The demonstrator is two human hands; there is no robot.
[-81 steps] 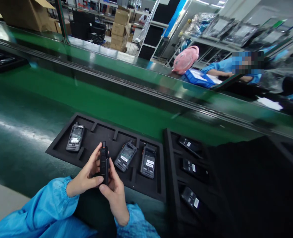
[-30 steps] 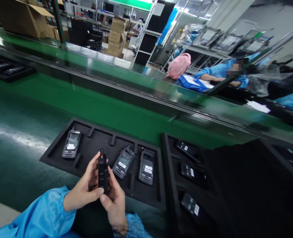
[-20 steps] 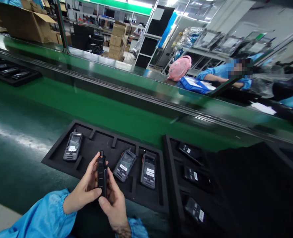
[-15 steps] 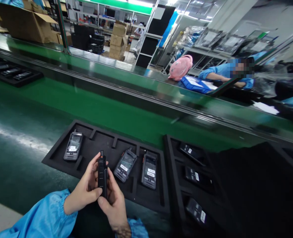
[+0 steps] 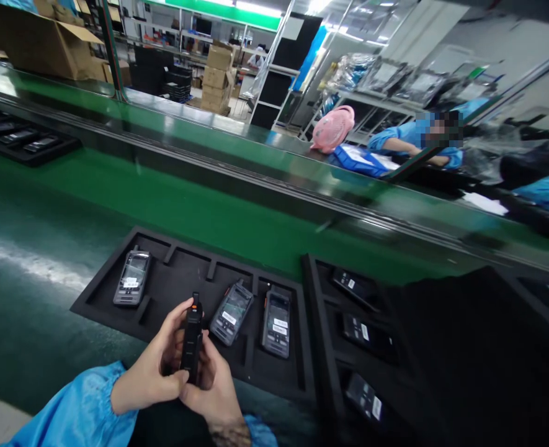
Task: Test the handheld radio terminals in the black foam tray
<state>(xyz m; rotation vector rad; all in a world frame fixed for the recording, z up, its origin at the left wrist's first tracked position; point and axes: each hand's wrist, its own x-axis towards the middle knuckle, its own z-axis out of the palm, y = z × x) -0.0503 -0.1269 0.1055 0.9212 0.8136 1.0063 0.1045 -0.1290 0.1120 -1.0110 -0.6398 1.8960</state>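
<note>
holding a black handset (image 5: 191, 344) in both hands, narrow side facing the camera, stubby antenna at the top with a bit of orange just under it. left hand (image 5: 151, 372) is wrapped round one side, thumb down near the bottom end, and right hand (image 5: 216, 385) has a grip on the other side. from this angle the handset overlaps the near edge of a foam tray (image 5: 181, 273) on the green bench (image 5: 92, 180). three more units lie in that tray, screens up with white labels: the left unit (image 5: 132, 278), the slanted unit (image 5: 231, 311) just right of the held one, and the right unit (image 5: 276, 323) beside that. next to it is a second tray (image 5: 323, 323), three darker units showing in it, pretty hard to make out. pink basket-looking thing (image 5: 334, 128) sits across the way, near someone's blue sleeve (image 5: 390, 135).
</note>
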